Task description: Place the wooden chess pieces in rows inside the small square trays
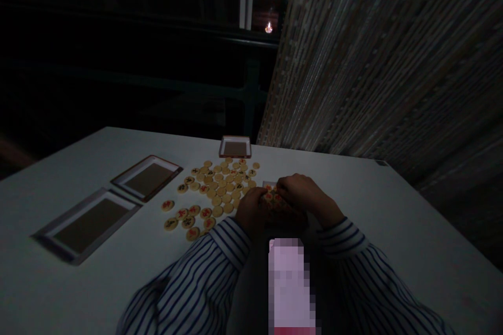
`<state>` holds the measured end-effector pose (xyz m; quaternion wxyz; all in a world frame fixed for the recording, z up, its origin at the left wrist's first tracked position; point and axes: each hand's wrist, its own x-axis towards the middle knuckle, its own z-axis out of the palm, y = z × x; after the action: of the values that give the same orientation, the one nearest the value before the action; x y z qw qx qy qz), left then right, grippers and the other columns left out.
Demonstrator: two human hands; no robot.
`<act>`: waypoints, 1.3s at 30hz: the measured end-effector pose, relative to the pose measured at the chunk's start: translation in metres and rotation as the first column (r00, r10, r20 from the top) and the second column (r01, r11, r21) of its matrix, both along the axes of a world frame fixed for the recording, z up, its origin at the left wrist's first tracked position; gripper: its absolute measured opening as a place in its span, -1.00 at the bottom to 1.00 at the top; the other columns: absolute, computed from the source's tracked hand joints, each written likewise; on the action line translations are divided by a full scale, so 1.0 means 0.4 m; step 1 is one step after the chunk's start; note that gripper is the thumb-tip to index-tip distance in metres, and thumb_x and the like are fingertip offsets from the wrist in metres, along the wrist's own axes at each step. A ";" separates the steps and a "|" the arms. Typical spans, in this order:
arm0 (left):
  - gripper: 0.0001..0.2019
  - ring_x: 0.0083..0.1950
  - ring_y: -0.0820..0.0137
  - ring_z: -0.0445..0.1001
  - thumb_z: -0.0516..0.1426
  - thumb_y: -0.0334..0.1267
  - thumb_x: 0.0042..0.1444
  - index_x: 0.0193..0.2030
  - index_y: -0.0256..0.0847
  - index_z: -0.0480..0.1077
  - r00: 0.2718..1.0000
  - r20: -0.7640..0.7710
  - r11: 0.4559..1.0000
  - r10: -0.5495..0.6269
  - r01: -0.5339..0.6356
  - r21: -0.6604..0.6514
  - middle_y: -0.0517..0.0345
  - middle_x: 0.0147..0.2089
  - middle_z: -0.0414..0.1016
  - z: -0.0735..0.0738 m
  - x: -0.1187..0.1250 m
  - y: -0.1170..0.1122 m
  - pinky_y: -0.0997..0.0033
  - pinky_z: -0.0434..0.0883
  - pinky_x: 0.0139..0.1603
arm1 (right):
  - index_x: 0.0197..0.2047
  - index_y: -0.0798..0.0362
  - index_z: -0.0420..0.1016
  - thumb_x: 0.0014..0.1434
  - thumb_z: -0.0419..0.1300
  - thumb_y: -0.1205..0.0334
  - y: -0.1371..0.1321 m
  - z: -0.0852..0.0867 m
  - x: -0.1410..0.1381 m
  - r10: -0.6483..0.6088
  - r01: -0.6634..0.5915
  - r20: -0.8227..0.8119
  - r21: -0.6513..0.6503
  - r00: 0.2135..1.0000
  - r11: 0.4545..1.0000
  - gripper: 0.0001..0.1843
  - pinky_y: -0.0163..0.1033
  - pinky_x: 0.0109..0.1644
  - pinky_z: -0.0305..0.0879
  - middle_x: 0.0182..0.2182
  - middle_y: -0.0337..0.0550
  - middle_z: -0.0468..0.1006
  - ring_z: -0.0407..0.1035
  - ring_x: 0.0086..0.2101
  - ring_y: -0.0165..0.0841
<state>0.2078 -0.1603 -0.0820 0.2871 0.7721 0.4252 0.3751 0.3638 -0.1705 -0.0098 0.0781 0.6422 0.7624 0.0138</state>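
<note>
A small box (269, 184) in front of me holds round Chinese chess pieces (274, 196) with red characters, set close together. My left hand (251, 211) is closed round the box's left side, thumb near the rim. From the right, my right hand (304, 194) reaches over the box with fingers curled down at the pieces; whatever is under its fingertips is hidden. Many loose wooden Chinese chess pieces (222, 191) lie left of my left hand, some showing red or black characters, others blank side up. The near part of the box is in shadow.
Two shallow open trays, a nearer one (121, 200) and a farther one (154, 159), lie on the white table (393, 251) at left. Another small tray (236, 138) stands at the far edge. A lit phone (291, 282) is close to me. A string curtain (334, 63) hangs at right.
</note>
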 end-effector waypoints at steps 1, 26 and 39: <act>-0.73 -0.13 0.33 0.44 -0.01 -0.45 0.01 -0.16 -0.29 0.40 1.000 0.001 1.000 0.001 -0.001 -0.006 0.03 -0.17 0.49 0.001 0.000 0.000 0.29 0.40 -0.09 | -0.19 0.06 0.47 0.19 -0.06 0.18 -0.001 0.001 -0.001 0.005 -0.005 0.006 0.001 1.000 1.000 -0.69 -0.26 -0.30 0.14 -0.28 0.00 0.53 0.40 -0.29 -0.28; -0.73 -0.16 0.33 0.45 0.00 -0.48 -0.02 -0.19 -0.25 0.40 1.000 -0.004 1.000 0.022 -0.022 -0.004 0.04 -0.18 0.50 0.004 0.001 -0.001 0.28 0.41 -0.11 | -0.23 0.02 0.49 0.17 -0.04 0.23 0.000 0.008 0.000 0.031 -0.031 0.024 -0.005 0.999 1.000 -0.72 -0.27 -0.35 0.13 -0.28 -0.03 0.54 0.40 -0.30 -0.28; -0.74 -0.11 0.32 0.43 0.00 -0.49 -0.02 -0.19 -0.26 0.39 0.999 -0.038 0.999 0.018 -0.020 -0.044 0.03 -0.15 0.48 0.017 -0.002 -0.006 0.27 0.39 -0.06 | -0.16 0.01 0.47 0.16 -0.03 0.24 0.007 -0.005 0.013 0.014 -0.014 0.020 0.003 1.000 1.000 -0.71 -0.24 -0.32 0.17 -0.26 0.00 0.53 0.41 -0.26 -0.23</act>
<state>0.2071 -0.1626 -0.0754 0.2928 0.7683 0.4460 0.3537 0.3691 -0.1676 -0.0119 0.0847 0.6369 0.7660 0.0220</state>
